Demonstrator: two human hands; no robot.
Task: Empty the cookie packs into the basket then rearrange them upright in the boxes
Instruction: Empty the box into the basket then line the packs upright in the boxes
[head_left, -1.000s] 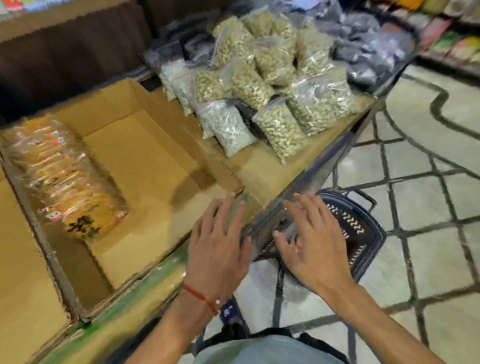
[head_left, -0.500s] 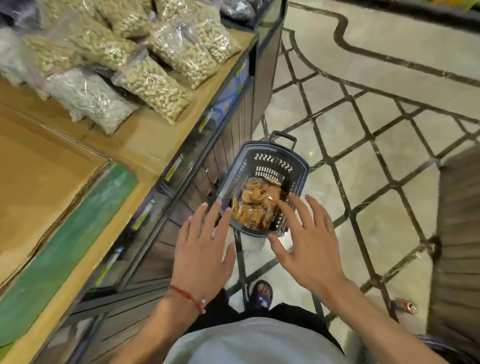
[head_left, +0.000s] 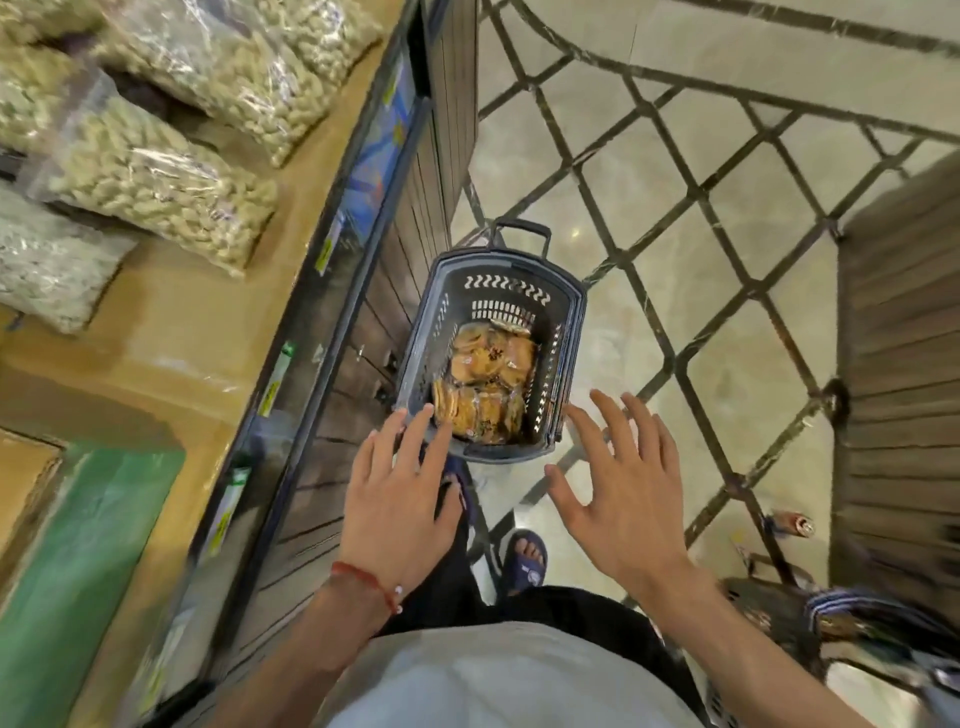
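Cookie packs (head_left: 483, 384), clear-wrapped, perhaps golden rounds, heaped in slotted basket (head_left: 569, 332); left grip (head_left: 400, 504) and right grip (head_left: 628, 504) spread apart

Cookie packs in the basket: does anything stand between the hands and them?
Nothing visible does. The basket is open on top, the cookie packs lie uncovered inside, and the left hand and right hand hover open near its rim.

Golden-orange cookie packs (head_left: 483, 384) show inside your dark blue-grey basket (head_left: 519, 264) with its pale chevron slots, over cream floor tiles (head_left: 701, 218) crossed by a dark diamond lattice. Your red thread bracelet (head_left: 363, 577) carries white beads; your slipper (head_left: 524, 564) is navy; the nut bags (head_left: 156, 176), beige.
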